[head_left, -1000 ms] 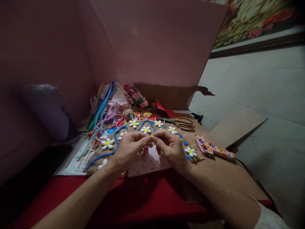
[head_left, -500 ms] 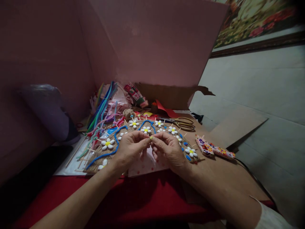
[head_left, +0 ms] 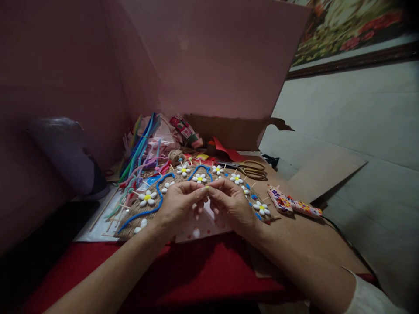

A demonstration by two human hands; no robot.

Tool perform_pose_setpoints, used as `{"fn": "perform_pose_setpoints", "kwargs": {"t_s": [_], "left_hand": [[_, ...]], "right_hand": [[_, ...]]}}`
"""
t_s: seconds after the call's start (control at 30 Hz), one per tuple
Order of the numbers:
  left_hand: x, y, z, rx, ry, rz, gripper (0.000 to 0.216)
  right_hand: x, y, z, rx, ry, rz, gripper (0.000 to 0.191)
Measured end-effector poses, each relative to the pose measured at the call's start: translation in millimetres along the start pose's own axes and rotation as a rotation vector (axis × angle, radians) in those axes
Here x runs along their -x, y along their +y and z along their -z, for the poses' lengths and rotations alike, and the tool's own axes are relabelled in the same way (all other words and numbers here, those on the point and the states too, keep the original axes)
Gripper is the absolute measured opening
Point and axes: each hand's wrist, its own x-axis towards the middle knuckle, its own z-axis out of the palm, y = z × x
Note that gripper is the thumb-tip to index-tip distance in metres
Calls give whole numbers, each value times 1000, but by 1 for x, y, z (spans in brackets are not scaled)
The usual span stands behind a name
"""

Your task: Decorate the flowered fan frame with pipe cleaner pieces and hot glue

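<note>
My left hand [head_left: 178, 205] and my right hand [head_left: 231, 203] meet over the middle of a round jute mat [head_left: 137, 211], fingertips pinched together on a tiny yellow bit [head_left: 207, 187]. The mat carries white flowers with yellow centres [head_left: 147, 197], blue pipe-cleaner curves [head_left: 159, 194] and small wooden sticks. A pale dotted sheet [head_left: 203, 226] lies under my hands at the mat's near edge. Both hands hide the mat's centre.
A heap of coloured pipe cleaners [head_left: 140, 146] lies at the back left, gold-handled scissors [head_left: 250, 169] at the back right, a patterned strip [head_left: 290, 205] to the right. A pink cardboard screen [head_left: 212, 56] stands behind. Red cloth [head_left: 183, 270] covers the near edge.
My fingertips have shifted slightly while still pinching the yellow bit; the view has barely moved. A white dot now shows on the dotted sheet below my hands.
</note>
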Motion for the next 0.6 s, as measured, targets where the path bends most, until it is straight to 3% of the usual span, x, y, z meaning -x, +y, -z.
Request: {"fn": "perform_pose_setpoints", "kwargs": {"t_s": [0.13, 0.27, 0.47, 0.6], "left_hand": [[0, 0, 0, 14, -23, -5, 22], [1, -2, -2, -27, -57, -113, 21], [3, -4, -5, -204, 82, -197, 21], [1, -5, -2, -172, 18, -219, 19]], "right_hand": [[1, -2, -1, -12, 2, 3, 15], [3, -4, -3, -84, -8, -19, 12], [4, -1, -5, -166, -33, -84, 13], [3, -3, -5, -168, -31, -88, 16]]}}
